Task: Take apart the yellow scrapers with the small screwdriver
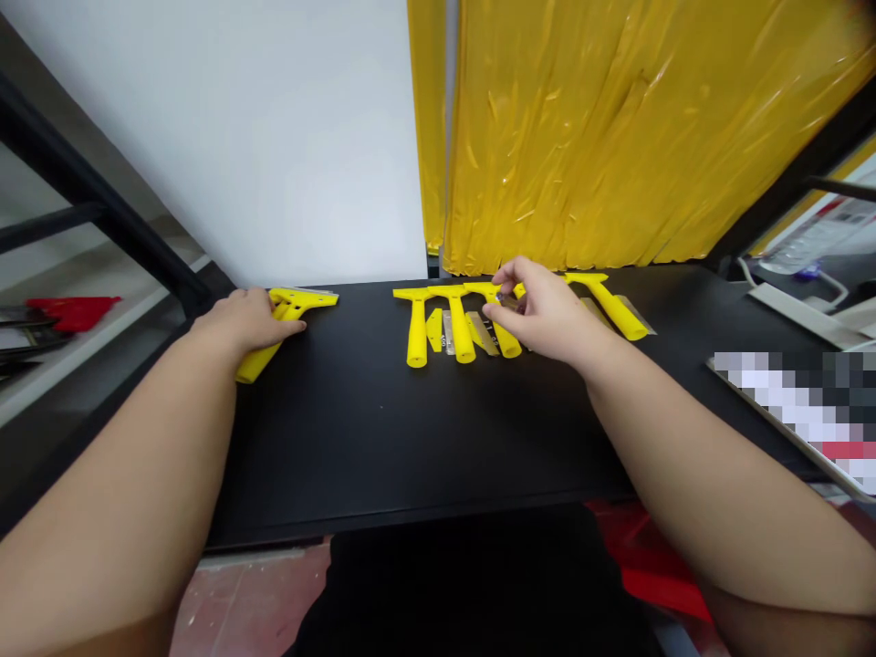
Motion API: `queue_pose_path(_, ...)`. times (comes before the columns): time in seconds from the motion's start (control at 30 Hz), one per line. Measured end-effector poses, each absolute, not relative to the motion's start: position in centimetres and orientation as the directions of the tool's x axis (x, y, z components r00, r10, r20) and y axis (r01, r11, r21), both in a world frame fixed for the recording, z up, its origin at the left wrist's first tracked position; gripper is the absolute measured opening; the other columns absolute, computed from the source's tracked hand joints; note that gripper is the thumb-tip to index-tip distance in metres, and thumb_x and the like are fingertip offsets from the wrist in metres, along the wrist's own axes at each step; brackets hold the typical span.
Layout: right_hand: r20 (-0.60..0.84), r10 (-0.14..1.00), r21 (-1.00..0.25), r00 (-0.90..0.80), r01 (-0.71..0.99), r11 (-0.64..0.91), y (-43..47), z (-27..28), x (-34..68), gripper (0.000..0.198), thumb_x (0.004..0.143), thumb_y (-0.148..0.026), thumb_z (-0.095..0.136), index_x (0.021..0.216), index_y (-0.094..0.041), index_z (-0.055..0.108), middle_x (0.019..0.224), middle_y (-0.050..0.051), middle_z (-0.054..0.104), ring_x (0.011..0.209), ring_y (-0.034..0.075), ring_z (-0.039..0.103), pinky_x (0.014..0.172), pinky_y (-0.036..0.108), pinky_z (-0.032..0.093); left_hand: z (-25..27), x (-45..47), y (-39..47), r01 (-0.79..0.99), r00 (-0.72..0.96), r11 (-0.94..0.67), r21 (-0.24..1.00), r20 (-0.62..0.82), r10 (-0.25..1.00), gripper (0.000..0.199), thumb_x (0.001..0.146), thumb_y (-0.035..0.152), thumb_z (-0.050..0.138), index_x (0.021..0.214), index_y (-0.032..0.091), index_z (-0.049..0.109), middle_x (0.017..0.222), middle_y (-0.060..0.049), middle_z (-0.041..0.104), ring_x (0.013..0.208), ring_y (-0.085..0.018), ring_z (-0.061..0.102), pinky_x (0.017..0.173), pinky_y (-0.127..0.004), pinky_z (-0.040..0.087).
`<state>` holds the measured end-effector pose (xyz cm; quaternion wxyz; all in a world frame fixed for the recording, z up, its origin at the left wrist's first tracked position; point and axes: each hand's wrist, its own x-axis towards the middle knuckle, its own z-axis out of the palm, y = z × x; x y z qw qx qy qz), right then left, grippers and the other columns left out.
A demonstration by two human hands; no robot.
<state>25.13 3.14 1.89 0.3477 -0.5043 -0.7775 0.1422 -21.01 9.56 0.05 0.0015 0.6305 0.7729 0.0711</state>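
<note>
- Your left hand (236, 321) grips a yellow scraper (307, 299) at the left end of the black tabletop (383, 447).
- Your right hand (540, 310) half-curls over other scrapers (461, 330); I cannot tell whether it holds anything.
- Behind stand a white panel (287, 137) and yellow plastic sheeting (581, 137).

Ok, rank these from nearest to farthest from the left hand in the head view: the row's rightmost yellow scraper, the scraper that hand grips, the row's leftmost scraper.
1. Gripped scraper: touching the left hand.
2. Row's leftmost scraper: right of that hand, across a gap.
3. Row's rightmost scraper: farther right, past the right hand.
</note>
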Motion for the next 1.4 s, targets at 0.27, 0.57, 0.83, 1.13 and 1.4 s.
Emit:
queue_pose_path(0.27, 0.505, 0.862, -0.673, -0.045, 0.604, 0.426, 4.8, 1.2, 25.9, 0.028, 0.100, -0.032, 0.059, 0.126, -0.026, 0.050, 0.113, 0.006, 0.064, 0.075, 0.018, 0.061, 0.080, 0.039, 0.054, 1.5, -18.7, 8.6, 0.941, -0.330, 0.329, -0.077, 0.005, 0.944, 0.073, 0.076, 0.069, 0.080, 0.124, 0.015, 0.073, 0.128, -0.016, 0.072, 0.110, -0.038, 0.066, 0.089, -0.045, 0.054)
queue_pose_path(0.57, 0.511, 0.829, -0.634, -0.228, 0.551, 0.542, 3.9, 1.3, 24.8, 0.010, 0.095, -0.027, 0.061, 0.101, -0.023, 0.054, 0.110, 0.009, 0.065, 0.086, 0.021, 0.060, 0.078, 0.037, 0.053, 3.3, -16.3, 7.1, 0.940, -0.316, 0.320, -0.118, 0.049, 0.948, 0.055, 0.078, 0.065, 0.072, 0.104, 0.018, 0.082, 0.116, -0.015, 0.074, 0.106, -0.039, 0.067, 0.084, -0.044, 0.055)
queue_pose_path(0.83, 0.571, 0.804, -0.690, -0.165, 0.434, 0.580, 4.4, 1.2, 24.8, 0.009, 0.093, -0.025, 0.063, 0.098, -0.022, 0.056, 0.097, 0.005, 0.065, 0.082, 0.019, 0.062, 0.077, 0.034, 0.054, 4.8, -11.9, 4.5, 0.984, -0.128, 0.065, 0.165, 0.411, 0.902, 0.038, 0.086, 0.054, 0.063, 0.090, 0.018, 0.073, 0.096, -0.010, 0.072, 0.093, -0.031, 0.067, 0.082, -0.041, 0.052)
queue_pose_path(1.13, 0.627, 0.778, -0.754, 0.038, 0.278, 0.595, 5.5, 1.1, 24.9, 0.012, 0.086, -0.024, 0.075, 0.093, -0.021, 0.066, 0.085, 0.002, 0.067, 0.076, 0.017, 0.064, 0.069, 0.031, 0.054, 2.6, -5.5, 2.1, 0.205, 0.355, -0.164, 0.965, 0.083, 0.931, 0.031, 0.082, 0.045, 0.065, 0.092, 0.016, 0.068, 0.087, -0.005, 0.070, 0.064, -0.018, 0.063, 0.061, -0.031, 0.052)
queue_pose_path(1.4, 0.713, 0.686, -0.700, 0.144, 0.104, 0.706, 6.6, 2.6, 28.0, 0.026, 0.091, -0.039, 0.084, 0.096, -0.025, 0.062, 0.077, -0.003, 0.062, 0.059, 0.012, 0.058, 0.056, 0.027, 0.054, 1.7, -2.1, -0.8, 0.434, 0.684, -0.108, 0.894, -0.248, 0.686, 0.037, 0.104, 0.049, 0.057, 0.119, 0.016, 0.066, 0.084, -0.002, 0.068, 0.071, -0.015, 0.062, 0.069, -0.028, 0.052)
